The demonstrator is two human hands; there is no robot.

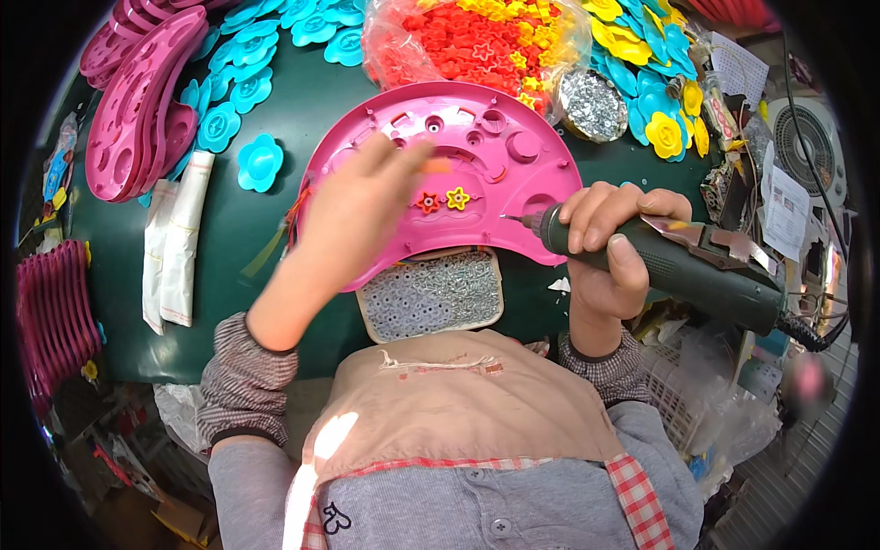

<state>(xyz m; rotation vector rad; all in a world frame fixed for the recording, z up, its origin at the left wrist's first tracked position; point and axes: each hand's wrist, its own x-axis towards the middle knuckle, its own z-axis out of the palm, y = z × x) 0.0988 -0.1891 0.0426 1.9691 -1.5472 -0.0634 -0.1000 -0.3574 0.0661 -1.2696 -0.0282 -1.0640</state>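
Gripped in the right hand [610, 243], a dark power screwdriver [687, 273] is being held aslant, its body being enclosed by bent fingers on top and by the thumb on the near side. Its thin tip is being pointed leftward over a crescent-shaped pink panel [555, 170]; whether the surface is being touched cannot be told. Over the panel's left half, the left hand [362, 202] is being blurred by motion, with its fingers being directed up and to the right. An orange smear is being seen at its fingertips, but how far they are being spread, and whether anything is being pinched, cannot be told.

On the dark green tabletop [220, 312], the panel is being laid flat in front of the person. Near its middle, a red star piece [427, 202] and a yellow star piece [457, 198] are being borne side by side. Within the panel's inner curve, a tray [500, 291] is being filled by small grey parts and screws. Beyond the panel, more red and yellow stars are being contained by a clear plastic bag [385, 55], and shiny small parts by a round container [602, 140]. To the left, blue flower pieces [260, 163] and stacked pink panels [128, 137] are being supported.
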